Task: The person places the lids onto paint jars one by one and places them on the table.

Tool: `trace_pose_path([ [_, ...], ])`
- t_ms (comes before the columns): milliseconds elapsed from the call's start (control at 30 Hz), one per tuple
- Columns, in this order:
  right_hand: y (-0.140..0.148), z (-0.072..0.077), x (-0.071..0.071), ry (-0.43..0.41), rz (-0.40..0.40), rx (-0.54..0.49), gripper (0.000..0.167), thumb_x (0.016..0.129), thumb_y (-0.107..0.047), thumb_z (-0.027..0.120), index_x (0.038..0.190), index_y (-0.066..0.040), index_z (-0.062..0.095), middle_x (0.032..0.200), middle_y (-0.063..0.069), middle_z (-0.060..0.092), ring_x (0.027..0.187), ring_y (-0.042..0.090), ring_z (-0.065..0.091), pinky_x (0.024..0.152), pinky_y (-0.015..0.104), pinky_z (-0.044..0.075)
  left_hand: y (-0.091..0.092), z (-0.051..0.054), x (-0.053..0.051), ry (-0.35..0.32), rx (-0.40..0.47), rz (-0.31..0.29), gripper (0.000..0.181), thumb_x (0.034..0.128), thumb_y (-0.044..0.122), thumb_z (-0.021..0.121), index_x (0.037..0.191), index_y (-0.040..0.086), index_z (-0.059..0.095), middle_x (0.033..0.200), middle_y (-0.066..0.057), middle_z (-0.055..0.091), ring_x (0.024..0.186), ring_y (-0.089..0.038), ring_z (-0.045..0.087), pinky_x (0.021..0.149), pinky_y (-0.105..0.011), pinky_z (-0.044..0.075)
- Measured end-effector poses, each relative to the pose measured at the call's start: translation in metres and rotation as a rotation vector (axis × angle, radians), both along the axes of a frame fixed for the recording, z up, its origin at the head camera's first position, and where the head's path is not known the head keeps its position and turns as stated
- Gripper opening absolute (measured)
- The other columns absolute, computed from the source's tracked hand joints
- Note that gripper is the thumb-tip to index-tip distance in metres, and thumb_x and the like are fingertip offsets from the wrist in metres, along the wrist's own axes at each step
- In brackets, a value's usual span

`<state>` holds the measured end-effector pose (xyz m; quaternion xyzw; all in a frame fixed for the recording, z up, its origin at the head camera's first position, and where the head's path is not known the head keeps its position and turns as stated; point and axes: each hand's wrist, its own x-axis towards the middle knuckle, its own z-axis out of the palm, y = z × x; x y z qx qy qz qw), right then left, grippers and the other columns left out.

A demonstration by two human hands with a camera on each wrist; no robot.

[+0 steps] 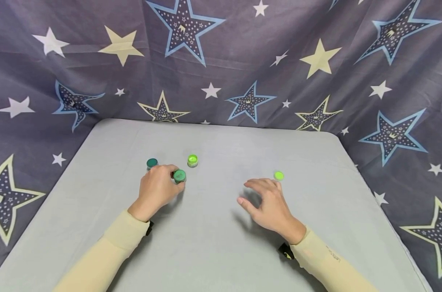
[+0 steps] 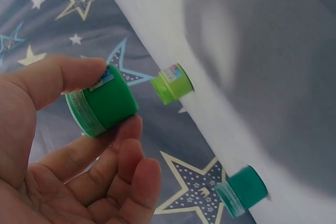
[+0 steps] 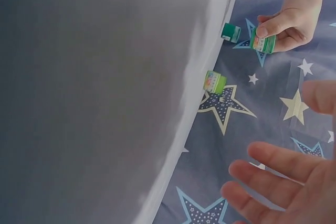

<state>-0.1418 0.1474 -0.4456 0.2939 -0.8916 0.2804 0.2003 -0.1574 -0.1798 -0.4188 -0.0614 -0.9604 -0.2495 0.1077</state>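
Note:
My left hand [image 1: 156,189] pinches a small green paint jar [image 1: 179,176] between thumb and fingers. In the left wrist view this jar [image 2: 113,103] has a clear band round one end and a small label on its side. A teal-green jar [image 1: 152,162] stands just beyond the left hand. Farther back is a light green jar [image 1: 193,161] with its cap off. My right hand [image 1: 272,207] holds nothing, its fingers spread and slightly bent above the table. Just past its knuckles lies a light green cap [image 1: 278,175].
The things rest on a table [image 1: 213,243] covered in light grey cloth. A dark cloth backdrop [image 1: 235,52] with printed stars hangs behind it and along both sides.

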Motion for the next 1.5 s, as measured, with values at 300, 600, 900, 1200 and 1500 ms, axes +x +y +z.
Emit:
trace_pose_path([
  [300,0.011,-0.001,-0.001,0.000,-0.026,0.045,0.050,0.088,-0.043,0.076,0.119,-0.003,0.073,0.121,0.015,0.072,0.114,0.033,0.061,0.099,0.054,0.034,-0.018,-0.003,-0.011,-0.014,-0.008,0.018,0.008,0.0818,0.013,0.078,0.084,0.010,0.071,0.068,-0.001,0.056,0.062,-0.021,0.047,0.051,-0.033,0.040],
  [600,0.016,0.001,-0.001,-0.006,-0.036,0.062,0.050,0.088,-0.043,0.076,0.120,-0.004,0.073,0.122,0.015,0.071,0.115,0.034,0.061,0.100,0.056,0.033,-0.036,-0.009,-0.020,-0.076,-0.028,0.060,0.012,0.0830,0.015,0.078,0.079,0.009,0.068,0.064,-0.002,0.051,0.059,-0.022,0.046,0.050,-0.034,0.038],
  [900,0.019,0.001,0.000,-0.012,-0.038,0.074,0.049,0.089,-0.043,0.076,0.118,-0.004,0.074,0.121,0.014,0.072,0.114,0.034,0.061,0.099,0.055,0.034,-0.047,-0.017,-0.023,-0.145,-0.068,0.084,0.030,0.0852,0.011,0.074,0.067,0.013,0.050,0.063,-0.002,0.038,0.057,-0.020,0.038,0.049,-0.032,0.033],
  [1200,0.020,0.000,0.001,-0.026,-0.050,0.080,0.049,0.089,-0.044,0.076,0.117,-0.004,0.074,0.119,0.012,0.072,0.113,0.034,0.061,0.100,0.056,0.034,-0.051,-0.019,-0.023,-0.183,-0.083,0.086,0.030,0.0839,0.011,0.075,0.067,0.013,0.050,0.063,-0.003,0.041,0.058,-0.022,0.041,0.050,-0.033,0.035],
  [1500,0.021,-0.002,0.000,-0.021,-0.056,0.100,0.052,0.089,-0.045,0.075,0.118,-0.002,0.073,0.120,0.014,0.072,0.114,0.035,0.060,0.099,0.056,0.035,-0.051,-0.020,-0.022,-0.177,-0.083,0.079,0.022,0.0825,0.012,0.076,0.072,0.012,0.057,0.065,-0.004,0.045,0.060,-0.023,0.044,0.050,-0.035,0.036],
])
